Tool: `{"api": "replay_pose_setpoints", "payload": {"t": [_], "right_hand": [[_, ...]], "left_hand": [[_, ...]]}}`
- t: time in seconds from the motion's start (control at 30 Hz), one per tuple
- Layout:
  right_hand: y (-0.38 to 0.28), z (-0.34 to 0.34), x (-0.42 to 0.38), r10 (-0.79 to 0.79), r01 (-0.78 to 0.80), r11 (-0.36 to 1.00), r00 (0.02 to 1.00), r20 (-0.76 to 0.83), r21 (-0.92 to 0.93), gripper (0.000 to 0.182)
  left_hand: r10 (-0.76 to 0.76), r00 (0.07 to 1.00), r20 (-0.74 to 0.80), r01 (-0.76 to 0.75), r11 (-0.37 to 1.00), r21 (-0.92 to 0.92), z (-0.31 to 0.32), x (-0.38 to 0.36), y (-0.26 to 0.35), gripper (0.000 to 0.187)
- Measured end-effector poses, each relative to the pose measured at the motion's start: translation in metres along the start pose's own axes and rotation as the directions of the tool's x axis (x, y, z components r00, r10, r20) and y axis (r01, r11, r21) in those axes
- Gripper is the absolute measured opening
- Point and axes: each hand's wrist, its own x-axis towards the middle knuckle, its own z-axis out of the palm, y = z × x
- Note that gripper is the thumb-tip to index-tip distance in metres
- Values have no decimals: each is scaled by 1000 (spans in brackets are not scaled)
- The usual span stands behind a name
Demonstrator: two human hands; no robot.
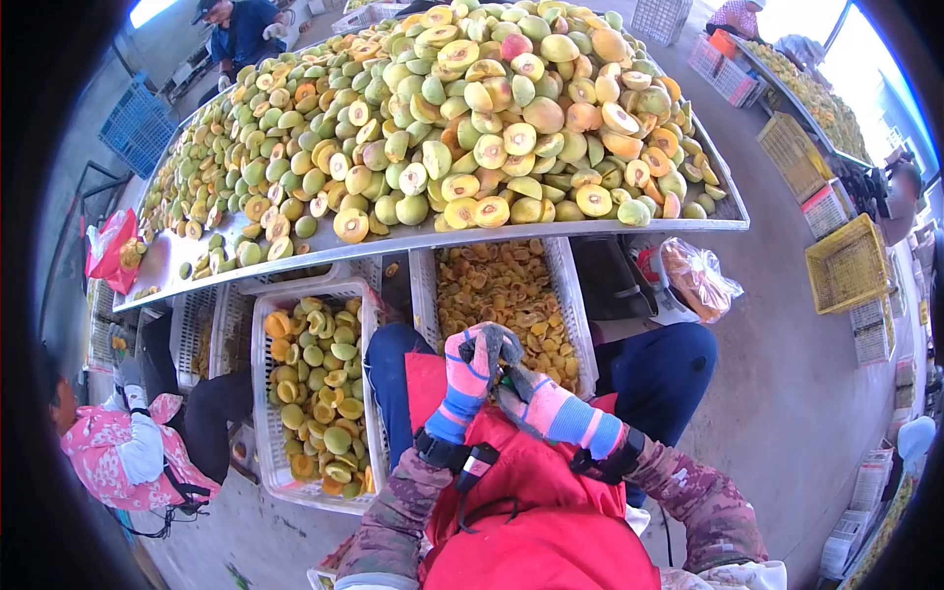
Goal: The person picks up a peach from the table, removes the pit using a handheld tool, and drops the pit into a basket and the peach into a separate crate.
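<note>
My left hand (476, 362), in a pink and blue glove with a grey palm, is closed in front of my lap. Against it, my right hand (536, 401) in a matching glove is closed too. A speck of green and a dark bit show between the fingers, but what they hold is mostly hidden. Just beyond the hands stands a white crate (425, 295) of orange-brown pit-side pieces (501, 295). Left of my knee, another white crate (369, 413) holds halved yellow-green stone fruit (324, 379).
A metal-edged table (590, 228) heaped with halved stone fruit (472, 128) spans the front. A plastic bag (696, 280) lies by my right knee; a red bag (116, 251) hangs at the table's left. Co-workers sit left (138, 442) and far left (241, 34). Yellow crates (848, 264) stand right.
</note>
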Motion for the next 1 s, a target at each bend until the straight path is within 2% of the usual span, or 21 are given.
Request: {"api": "replay_pose_setpoints", "payload": {"t": [0.03,0.07,0.1,0.13,0.2,0.3,0.33,0.37,0.4,0.43,0.5,0.57,0.6,0.63,0.7,0.73,0.77,0.8,0.83,0.93,1.0], "right_hand": [[-4,-2,-2,9,-9,1000,1000,2,3,25],[-9,-6,-3,382,-438,839,896,225,321,26],[-15,-10,2,572,-774,425,631,524,469,28],[-9,-3,0,572,-775,423,630,525,470,28],[11,21,-12,287,-297,950,952,108,94,30],[17,31,-15,140,-143,968,990,28,205,26],[16,31,-17,149,-227,857,969,199,462,21],[16,28,-16,143,-226,855,968,208,467,21],[12,18,-11,225,-536,240,842,490,810,19],[4,7,-7,71,-607,-503,680,730,615,17],[-4,-11,0,139,-657,-317,682,718,684,22],[-1,-13,-4,233,-645,47,750,619,763,20],[-15,-36,12,328,-707,442,700,635,551,22],[-12,-38,12,325,-706,450,700,637,546,22],[-4,-40,11,434,-666,210,719,543,716,31],[5,-54,17,427,-733,240,669,609,637,33],[39,-43,7,179,-627,-191,734,655,755,35],[95,-6,-21,433,-613,605,789,435,509,32],[132,24,-40,396,-364,902,911,113,-231,31],[97,16,-24,524,-544,822,839,-149,-170,28],[50,3,-4,526,-528,849,843,-113,9,27]], "left_hand": [[-25,998,64,25,1000,-9,-3,-3,-1,42],[-32,998,60,33,999,-11,-4,-7,-3,42],[9,999,39,-9,1000,12,-5,-8,-5,38],[50,999,22,-51,998,36,-6,-10,-7,35],[20,995,-96,-7,991,136,-4,-16,-16,27],[-101,985,138,77,982,173,-22,-13,-14,28],[-127,978,166,123,992,32,-21,-14,-6,33],[-128,980,155,124,992,36,-20,-11,-4,33],[-82,982,171,101,989,-104,-18,-6,-3,37],[-36,982,183,81,967,-243,-16,-5,-3,41],[-33,981,193,105,921,-374,-11,0,-8,48],[-487,842,233,362,187,-913,-6,-1,-7,47],[-55,854,518,520,38,-853,-13,12,-28,46],[-47,857,512,514,42,-857,-16,14,-32,46],[-431,876,214,349,264,-899,-24,14,-33,43],[-479,877,49,238,343,-909,-23,14,-22,42],[-434,895,101,228,251,-941,-31,14,-19,37],[-482,876,19,206,339,-918,-34,12,-6,32],[-518,853,-64,191,425,-885,-36,10,6,28],[-489,865,-109,170,491,-854,-51,2,1,27],[-470,876,-107,163,498,-852,-58,-6,-8,27]]}}
